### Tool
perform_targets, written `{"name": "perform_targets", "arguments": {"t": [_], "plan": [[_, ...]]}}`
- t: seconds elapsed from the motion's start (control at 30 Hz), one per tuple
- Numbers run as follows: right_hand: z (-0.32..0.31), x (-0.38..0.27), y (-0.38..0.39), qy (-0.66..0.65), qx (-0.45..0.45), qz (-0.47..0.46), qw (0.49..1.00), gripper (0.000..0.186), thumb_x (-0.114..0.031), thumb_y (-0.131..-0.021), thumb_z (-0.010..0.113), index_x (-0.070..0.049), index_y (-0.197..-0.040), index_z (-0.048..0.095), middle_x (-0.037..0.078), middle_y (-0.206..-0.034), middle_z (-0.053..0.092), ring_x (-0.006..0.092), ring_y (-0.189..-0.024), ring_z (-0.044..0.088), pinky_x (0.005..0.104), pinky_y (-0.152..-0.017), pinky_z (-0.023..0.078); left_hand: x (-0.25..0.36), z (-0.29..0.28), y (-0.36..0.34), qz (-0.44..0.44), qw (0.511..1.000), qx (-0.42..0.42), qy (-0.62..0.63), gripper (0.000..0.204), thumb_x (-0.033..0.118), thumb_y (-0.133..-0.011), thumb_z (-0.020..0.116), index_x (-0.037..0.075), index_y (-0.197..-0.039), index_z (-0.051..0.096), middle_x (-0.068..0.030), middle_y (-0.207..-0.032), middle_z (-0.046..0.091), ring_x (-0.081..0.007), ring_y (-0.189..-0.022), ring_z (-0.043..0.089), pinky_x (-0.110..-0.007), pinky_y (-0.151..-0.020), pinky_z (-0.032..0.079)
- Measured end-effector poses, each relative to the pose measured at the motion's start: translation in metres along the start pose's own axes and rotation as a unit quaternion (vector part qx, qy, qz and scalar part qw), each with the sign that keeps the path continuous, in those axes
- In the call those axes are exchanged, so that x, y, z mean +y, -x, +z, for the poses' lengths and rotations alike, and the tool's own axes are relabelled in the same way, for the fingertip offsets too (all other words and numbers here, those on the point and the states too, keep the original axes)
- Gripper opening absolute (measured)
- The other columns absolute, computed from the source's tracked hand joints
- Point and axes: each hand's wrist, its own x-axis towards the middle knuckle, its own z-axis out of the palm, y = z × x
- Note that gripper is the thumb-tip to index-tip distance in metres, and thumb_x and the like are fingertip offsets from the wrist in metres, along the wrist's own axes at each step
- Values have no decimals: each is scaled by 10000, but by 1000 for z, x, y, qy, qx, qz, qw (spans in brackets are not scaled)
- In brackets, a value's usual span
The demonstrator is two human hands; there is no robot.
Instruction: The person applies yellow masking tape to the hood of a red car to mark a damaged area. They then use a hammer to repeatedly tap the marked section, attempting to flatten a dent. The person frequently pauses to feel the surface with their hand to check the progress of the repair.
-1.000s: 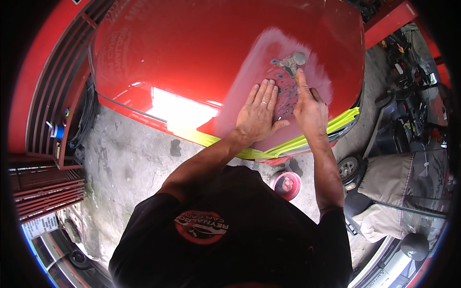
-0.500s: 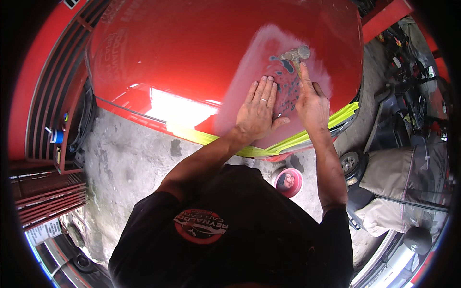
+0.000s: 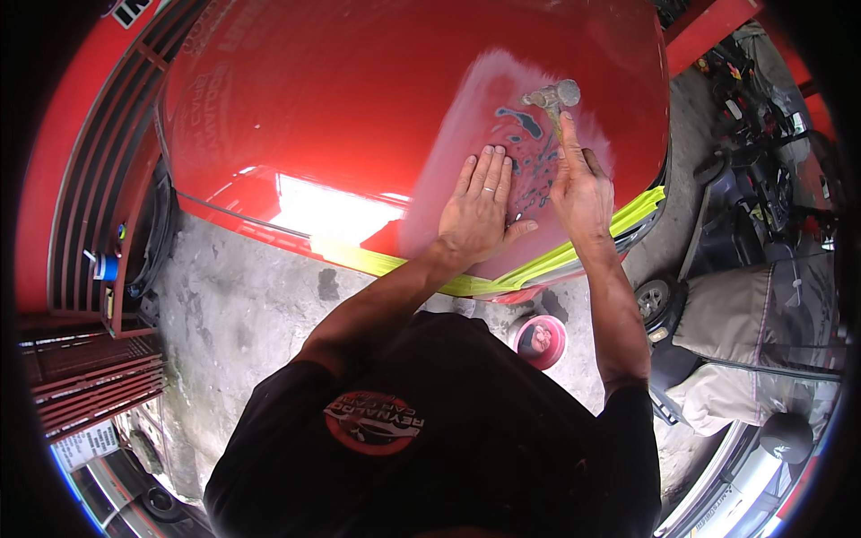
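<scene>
A red car body panel (image 3: 332, 117) curves in front of me, with a pale sanded patch (image 3: 446, 170) on its right part. Bare dark spots show through this patch. My left hand (image 3: 475, 211) rests flat on it, fingers stretched and thumb out to the side. A small pale-tipped thing (image 3: 518, 215) by the thumb is too small to name. To its right, my right hand (image 3: 583, 190) is wrapped round the handle of a hammer (image 3: 547, 96), index finger laid along it. The metal head lies over the patch's upper part, beyond my fingertips; whether it touches cannot be told.
Yellow-green tape (image 3: 484, 286) runs along the panel's near edge. A pink bucket (image 3: 560, 342) with a cloth-like lump inside stands on the concrete floor (image 3: 242, 269). Red slatted metalwork (image 3: 99, 377) is at left; a small wheel (image 3: 657, 300) and covered seats (image 3: 726, 314) are at right.
The hammer head has tilted slightly in my right hand. Both hands stay nearly in place, and the whole view has shifted a little.
</scene>
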Motion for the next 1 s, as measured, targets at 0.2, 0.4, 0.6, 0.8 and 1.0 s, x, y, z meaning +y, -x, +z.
{"name": "perform_targets", "arguments": {"t": [0.2,0.4,0.6,0.8,1.0], "plan": [[1,-3,2,5,-3,7,1000,813,-31,-844,644,-262,-1581,392,152,-866,665,382,-662,691,494,-575,584,-1,0,1,5,1000,0,0,1062,742,-939,434,-148,-1510,335,-297,-1607,318,-398,-1542,237,-521,-1264,160],[2,-4,3,14,-9,18,1000,814,-37,-845,646,-270,-1582,389,152,-879,671,382,-675,699,489,-583,592,-1,1,0,4,1000,4,11,1048,734,-943,437,-143,-1508,345,-299,-1605,320,-396,-1542,236,-522,-1266,149],[3,-4,4,15,-17,27,999,828,-36,-838,647,-279,-1584,384,151,-882,675,379,-675,704,493,-589,595,-1,-1,0,9,1000,4,13,1045,729,-943,439,-148,-1505,347,-300,-1604,321,-395,-1543,233,-522,-1267,147],[0,-5,4,27,-30,27,999,843,-31,-821,650,-287,-1580,390,150,-887,679,385,-672,702,505,-603,596,-2,0,1,12,1000,2,4,1051,729,-940,444,-154,-1502,347,-303,-1605,319,-399,-1544,229,-525,-1268,141],[0,-6,8,26,-29,30,999,835,-32,-822,654,-294,-1574,402,145,-874,673,380,-666,698,497,-597,597,-3,0,0,18,1000,7,6,1051,728,-932,458,-162,-1484,372,-309,-1595,332,-405,-1540,239,-531,-1265,146]]}}
